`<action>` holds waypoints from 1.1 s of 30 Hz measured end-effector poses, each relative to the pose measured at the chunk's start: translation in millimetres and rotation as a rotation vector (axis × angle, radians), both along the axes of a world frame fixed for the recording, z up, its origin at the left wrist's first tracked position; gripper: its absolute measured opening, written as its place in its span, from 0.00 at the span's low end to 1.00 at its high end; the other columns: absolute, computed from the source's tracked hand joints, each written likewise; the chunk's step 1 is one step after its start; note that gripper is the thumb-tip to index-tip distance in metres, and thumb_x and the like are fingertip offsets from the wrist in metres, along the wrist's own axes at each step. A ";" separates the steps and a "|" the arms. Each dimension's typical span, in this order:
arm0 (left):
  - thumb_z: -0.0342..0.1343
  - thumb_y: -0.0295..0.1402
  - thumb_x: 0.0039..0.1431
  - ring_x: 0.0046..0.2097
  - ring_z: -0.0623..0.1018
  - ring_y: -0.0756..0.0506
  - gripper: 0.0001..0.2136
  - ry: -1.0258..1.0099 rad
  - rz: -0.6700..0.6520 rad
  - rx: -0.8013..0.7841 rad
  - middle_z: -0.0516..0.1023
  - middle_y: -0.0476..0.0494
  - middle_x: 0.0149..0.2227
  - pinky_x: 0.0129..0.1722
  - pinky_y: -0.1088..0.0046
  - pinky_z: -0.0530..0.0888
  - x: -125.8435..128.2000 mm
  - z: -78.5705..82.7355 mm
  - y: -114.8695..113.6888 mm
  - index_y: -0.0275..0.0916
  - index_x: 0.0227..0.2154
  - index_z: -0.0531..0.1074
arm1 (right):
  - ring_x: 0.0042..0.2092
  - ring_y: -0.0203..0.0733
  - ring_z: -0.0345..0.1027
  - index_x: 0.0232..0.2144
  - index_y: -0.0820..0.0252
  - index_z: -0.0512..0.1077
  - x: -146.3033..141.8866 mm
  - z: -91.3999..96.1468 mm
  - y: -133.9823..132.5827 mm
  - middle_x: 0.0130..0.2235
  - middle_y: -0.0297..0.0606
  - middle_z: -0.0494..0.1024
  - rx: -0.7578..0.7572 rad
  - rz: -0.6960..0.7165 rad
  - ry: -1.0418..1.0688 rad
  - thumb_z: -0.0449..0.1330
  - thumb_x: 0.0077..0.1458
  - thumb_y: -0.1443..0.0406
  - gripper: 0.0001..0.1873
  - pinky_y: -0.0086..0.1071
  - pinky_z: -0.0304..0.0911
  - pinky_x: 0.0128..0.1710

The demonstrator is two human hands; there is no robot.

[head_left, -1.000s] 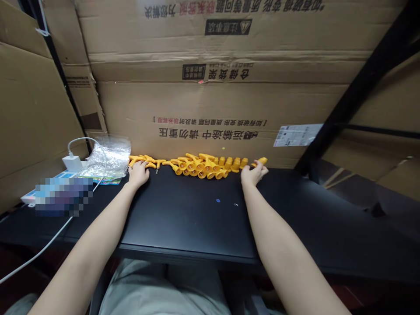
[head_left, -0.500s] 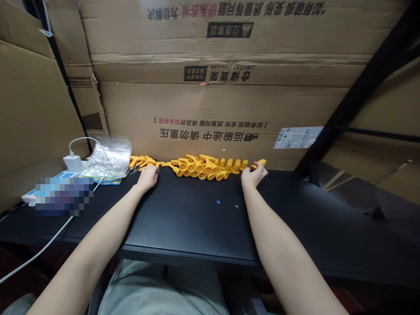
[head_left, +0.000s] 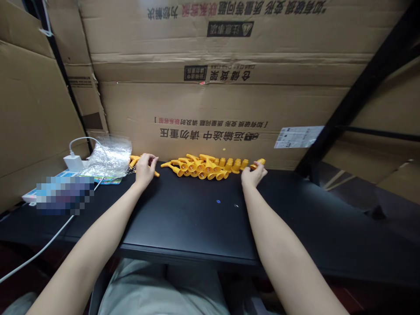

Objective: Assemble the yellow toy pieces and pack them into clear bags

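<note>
My left hand is over a small pile at the back left, with its fingers bent and apart. A yellow plastic piece juts out beside its fingers, and the hand hides most of the pile. Branched yellow pieces and thin metal chains show at its left. My right hand is closed around a yellow flared piece at the right end of the row. Between the hands lie several yellow horn-shaped pieces, open ends facing me. Short yellow cup-like pieces stand near my right hand.
Cardboard walls off the back of the black table. At the left are a clear plastic bag, a white charger with a cable, and a blurred-out object. A small blue dot lies mid-table.
My left hand has lifted slightly and turned, its fingers spreading. The yellow piece by it now shows lower, nearer me. My right hand has stayed where it was.
</note>
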State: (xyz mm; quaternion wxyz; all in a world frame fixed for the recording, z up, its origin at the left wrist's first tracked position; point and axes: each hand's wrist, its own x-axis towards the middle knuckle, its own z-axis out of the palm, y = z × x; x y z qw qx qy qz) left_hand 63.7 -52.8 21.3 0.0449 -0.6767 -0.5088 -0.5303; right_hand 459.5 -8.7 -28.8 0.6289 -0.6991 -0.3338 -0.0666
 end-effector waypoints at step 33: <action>0.51 0.30 0.54 0.48 0.76 0.41 0.12 0.143 -0.077 -0.468 0.78 0.38 0.44 0.49 0.60 0.72 39.5 -35.5 51.7 0.38 0.41 0.73 | 0.47 0.45 0.63 0.46 0.62 0.66 -3.8 5.7 -4.4 0.45 0.46 0.64 0.027 0.024 -0.006 0.50 0.52 0.67 0.17 0.38 0.58 0.51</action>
